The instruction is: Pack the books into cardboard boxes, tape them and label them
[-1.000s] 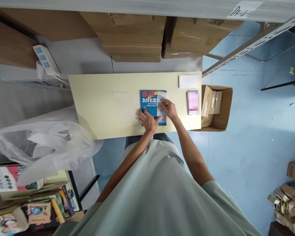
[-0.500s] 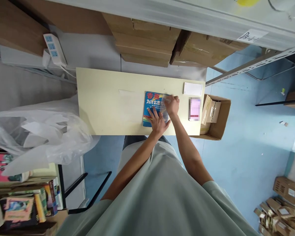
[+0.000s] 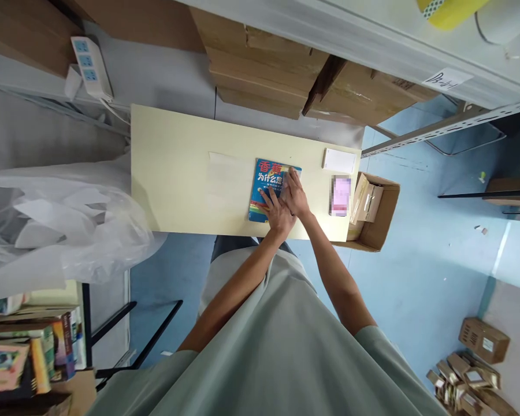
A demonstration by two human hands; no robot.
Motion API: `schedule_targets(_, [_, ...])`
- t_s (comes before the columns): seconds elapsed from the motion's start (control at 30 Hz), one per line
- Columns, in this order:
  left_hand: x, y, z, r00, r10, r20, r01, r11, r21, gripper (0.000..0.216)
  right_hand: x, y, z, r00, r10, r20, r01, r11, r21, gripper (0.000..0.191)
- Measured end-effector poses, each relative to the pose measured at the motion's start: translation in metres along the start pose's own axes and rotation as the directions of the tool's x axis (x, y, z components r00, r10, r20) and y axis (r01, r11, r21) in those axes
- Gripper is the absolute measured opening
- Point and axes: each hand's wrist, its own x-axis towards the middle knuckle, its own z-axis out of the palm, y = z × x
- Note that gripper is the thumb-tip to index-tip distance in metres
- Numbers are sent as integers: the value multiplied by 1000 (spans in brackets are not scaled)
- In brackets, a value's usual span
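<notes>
A blue book [image 3: 260, 199] with red and white Chinese lettering lies face up on the pale yellow table [image 3: 177, 173]. My left hand [image 3: 279, 216] rests on its lower part, fingers spread. Flat across the book's right side lies my right hand [image 3: 295, 195], fingers stretched out, its heel close against my left hand. Something pale and see-through shows on the cover beside the right fingers; I cannot make out what it is. The book's lower right part is hidden under both hands.
Right of the book are a white block [image 3: 339, 160] and a blurred pink item [image 3: 340, 195]. An open carton [image 3: 387, 214] stands past the table's right end. A plastic bag [image 3: 108, 231] bulges at the left end. A metal shelf beam [image 3: 372, 49] crosses above.
My right hand has gone from bent fingers near the book's upper right corner to lying flat on the cover, nearer my left hand. The left hand has stayed on the book.
</notes>
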Motion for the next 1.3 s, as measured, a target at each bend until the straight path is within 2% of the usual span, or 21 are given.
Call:
schedule_targets(0.1, [2, -2, -5, 999, 34, 22, -34, 999, 9, 73, 6, 14, -32, 992, -76, 101, 77, 997, -6, 52])
schedule_targets(0.2, [2, -15, -12, 992, 110, 59, -109, 994, -23, 47, 10, 22, -59, 961, -152, 231, 183, 976, -118, 58])
schedule_targets(0.27, [2, -26, -15, 982, 171, 75, -164, 982, -88, 35, 13, 22, -69, 940, -187, 287, 251, 946, -205, 64])
schedule_targets(0.37, [3, -37, -18, 970, 231, 72, -214, 958, -190, 34, 19, 18, -76, 925, -211, 315, 310, 901, -305, 67])
schedule_targets(0.47, [5, -45, -25, 965, 259, 45, -237, 932, -274, 34, 31, 10, -86, 911, -218, 349, 348, 860, -372, 59])
schedule_targets(0.57, [4, -56, -37, 962, 274, -13, -260, 898, -355, 36, 48, -2, -104, 868, -248, 430, 426, 817, -389, 42])
schedule_targets(0.63, [-2, -66, -46, 958, 283, -50, -280, 878, -388, 36, 62, -15, -117, 838, -285, 465, 481, 787, -385, 33])
schedule_targets(0.73, [-17, -81, -59, 964, 249, -99, -266, 847, -460, 37, 82, -44, -126, 808, -342, 481, 545, 744, -386, 32])
schedule_targets(0.9, [-39, -100, -78, 986, -16, -165, -103, 718, -689, 44, 114, -100, -109, 778, -373, 506, 573, 752, -327, 47])
schedule_targets(1.07, [-40, -121, -94, 931, -306, -200, -14, 518, -855, 43, 146, -143, -77, 769, -343, 540, 551, 784, -287, 57])
schedule_targets(1.17, [-33, -138, -93, 894, -424, -143, 43, 398, -916, 45, 161, -163, -53, 756, -370, 540, 568, 780, -261, 59])
schedule_targets(1.23, [-25, -150, -86, 884, -452, -115, 28, 298, -954, 47, 170, -172, -31, 753, -389, 531, 573, 784, -239, 60])
schedule_targets(1.3, [-16, -164, -78, 863, -493, -106, 18, 239, -971, 45, 180, -176, -3, 751, -400, 525, 574, 789, -220, 61])
